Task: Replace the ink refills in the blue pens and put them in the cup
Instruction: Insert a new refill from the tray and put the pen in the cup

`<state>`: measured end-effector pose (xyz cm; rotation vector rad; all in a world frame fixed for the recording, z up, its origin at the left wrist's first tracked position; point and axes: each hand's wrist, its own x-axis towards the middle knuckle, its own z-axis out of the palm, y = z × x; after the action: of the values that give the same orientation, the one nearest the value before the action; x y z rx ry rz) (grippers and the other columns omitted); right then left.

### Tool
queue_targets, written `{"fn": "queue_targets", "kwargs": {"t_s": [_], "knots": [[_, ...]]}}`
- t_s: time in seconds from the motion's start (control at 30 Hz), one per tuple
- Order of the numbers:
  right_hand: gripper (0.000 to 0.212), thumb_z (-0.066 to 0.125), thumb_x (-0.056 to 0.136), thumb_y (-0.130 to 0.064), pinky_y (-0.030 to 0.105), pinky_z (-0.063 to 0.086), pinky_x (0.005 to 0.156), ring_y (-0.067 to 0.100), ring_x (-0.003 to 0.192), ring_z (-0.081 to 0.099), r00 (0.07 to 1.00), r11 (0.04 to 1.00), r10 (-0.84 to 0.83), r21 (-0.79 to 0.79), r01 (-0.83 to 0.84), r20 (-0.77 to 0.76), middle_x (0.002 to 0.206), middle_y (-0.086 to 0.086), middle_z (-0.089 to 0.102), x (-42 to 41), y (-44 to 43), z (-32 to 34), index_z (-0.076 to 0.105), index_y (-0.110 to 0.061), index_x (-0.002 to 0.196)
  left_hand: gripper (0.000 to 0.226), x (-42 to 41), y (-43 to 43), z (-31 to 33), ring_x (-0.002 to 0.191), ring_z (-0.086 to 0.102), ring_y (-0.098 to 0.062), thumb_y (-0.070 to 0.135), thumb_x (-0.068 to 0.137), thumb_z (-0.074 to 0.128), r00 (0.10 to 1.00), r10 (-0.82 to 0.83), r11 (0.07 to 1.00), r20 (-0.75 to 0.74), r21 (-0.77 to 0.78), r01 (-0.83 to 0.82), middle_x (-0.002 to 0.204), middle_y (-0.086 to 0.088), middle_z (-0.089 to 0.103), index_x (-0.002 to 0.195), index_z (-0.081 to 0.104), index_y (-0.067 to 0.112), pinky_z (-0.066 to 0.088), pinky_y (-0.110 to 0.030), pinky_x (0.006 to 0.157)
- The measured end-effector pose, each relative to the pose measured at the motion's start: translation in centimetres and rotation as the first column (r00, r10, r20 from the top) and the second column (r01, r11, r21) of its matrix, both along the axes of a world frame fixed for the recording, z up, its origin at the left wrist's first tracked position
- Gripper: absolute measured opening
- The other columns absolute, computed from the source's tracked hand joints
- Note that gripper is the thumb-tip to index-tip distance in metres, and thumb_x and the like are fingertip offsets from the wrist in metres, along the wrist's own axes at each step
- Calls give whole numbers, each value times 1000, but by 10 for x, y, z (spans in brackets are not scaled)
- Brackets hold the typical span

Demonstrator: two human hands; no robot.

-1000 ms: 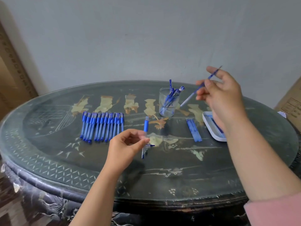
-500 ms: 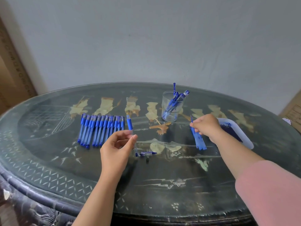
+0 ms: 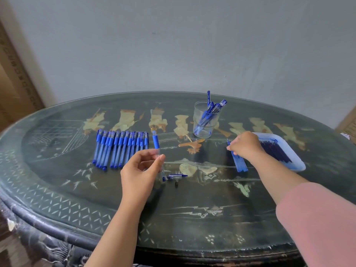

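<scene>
left hand (image 3: 140, 170) is pinching a clear plastic pen barrel with a blue rubber grip (image 3: 156, 142) between thumb and fingers. grip end points up and away, a bit tilted, and the other end is down near the dark glass-topped surface (image 3: 192, 218). right hand (image 3: 245, 145) is well off to the right, fingers curled down onto the far end of the little bunch of thin light-blue refills (image 3: 239, 163) lying flat. can't tell if it's actually got one pinched yet. the refills run near-to-far, roughly the same line as the barrel, so i'd guess one just has to come leftward and slide in lengthwise. right hand is clearly the nearer one to them. clear glass cup (image 3: 205, 120) with pens in it sits at the back, between the two hands.
</scene>
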<state>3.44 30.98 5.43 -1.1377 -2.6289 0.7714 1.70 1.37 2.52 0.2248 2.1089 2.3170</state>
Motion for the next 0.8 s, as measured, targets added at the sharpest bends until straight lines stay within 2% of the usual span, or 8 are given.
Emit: {"fn": "queue_targets", "kwargs": {"t_s": [0.2, 0.37, 0.47, 0.53, 0.63, 0.7, 0.77, 0.8], "knots": [[14, 80, 79, -17, 31, 52, 76, 30, 91, 66, 1000, 1000, -1, 31, 0, 22, 94, 14, 71, -2, 0, -6, 75, -6, 87, 14, 0, 0, -1, 80, 71, -25, 17, 81, 78, 1000, 1, 1000, 6, -21, 0, 85, -3, 73, 93, 72, 20, 60, -36, 80], [16, 75, 85, -17, 29, 45, 78, 27, 100, 61, 995, 998, 40, 54, -35, -89, 104, 6, 66, 2, 1, -9, 72, -6, 96, 13, 0, 0, 1, 76, 71, -22, 17, 81, 78, 1000, -3, 999, 4, -36, 3, 84, -2, 73, 93, 72, 20, 60, -35, 79], [11, 65, 92, -17, 27, 40, 75, 23, 94, 57, 979, 996, 31, 86, -14, -204, 96, 0, 55, 10, 0, -7, 69, -8, 97, 13, 1, -1, 0, 80, 71, -24, 18, 81, 78, 1000, -3, 1000, 7, -31, 3, 84, -2, 73, 92, 72, 20, 60, -38, 81], [13, 55, 94, -12, 28, 38, 67, 24, 82, 53, 970, 992, -22, 116, 51, -242, 85, 0, 56, 20, 8, -4, 65, -14, 84, 14, 2, -2, 1, 81, 71, -23, 18, 80, 78, 1000, -7, 1000, 2, -29, 7, 84, -1, 73, 93, 72, 20, 60, -37, 81], [28, 43, 92, -4, 31, 29, 56, 33, 72, 49, 976, 965, -155, 190, 182, -151, 63, 7, 49, 41, 34, -2, 52, -7, 67, 15, 4, -2, 1, 81, 71, -22, 19, 80, 78, 1000, -18, 999, -15, -38, 18, 84, 0, 73, 93, 72, 21, 60, -38, 81], [18, 46, 93, -6, 30, 38, 66, 39, 87, 58, 964, 937, -263, 229, 263, -33, 82, 15, 58, 52, 51, -2, 60, -2, 84, 15, 4, -2, 1, 80, 71, -22, 19, 80, 78, 999, -25, 999, -25, -49, 23, 84, 1, 73, 94, 72, 20, 60, -39, 81], [23, 51, 90, -10, 34, 49, 76, 39, 99, 61, 942, 917, -329, 263, 300, 73, 108, 19, 62, 58, 60, -4, 63, -1, 108, 15, 5, -2, 1, 80, 71, -22, 19, 80, 78, 999, -28, 998, -30, -56, 27, 84, 2, 73, 94, 72, 20, 60, -41, 82], [26, 53, 88, -10, 36, 51, 77, 38, 98, 61, 938, 916, -328, 280, 288, 111, 111, 19, 62, 61, 61, -5, 62, -2, 111, 15, 5, -2, 1, 80, 71, -22, 19, 80, 78, 999, -28, 998, -31, -57, 26, 84, 2, 73, 94, 72, 21, 60, -42, 82]]}}
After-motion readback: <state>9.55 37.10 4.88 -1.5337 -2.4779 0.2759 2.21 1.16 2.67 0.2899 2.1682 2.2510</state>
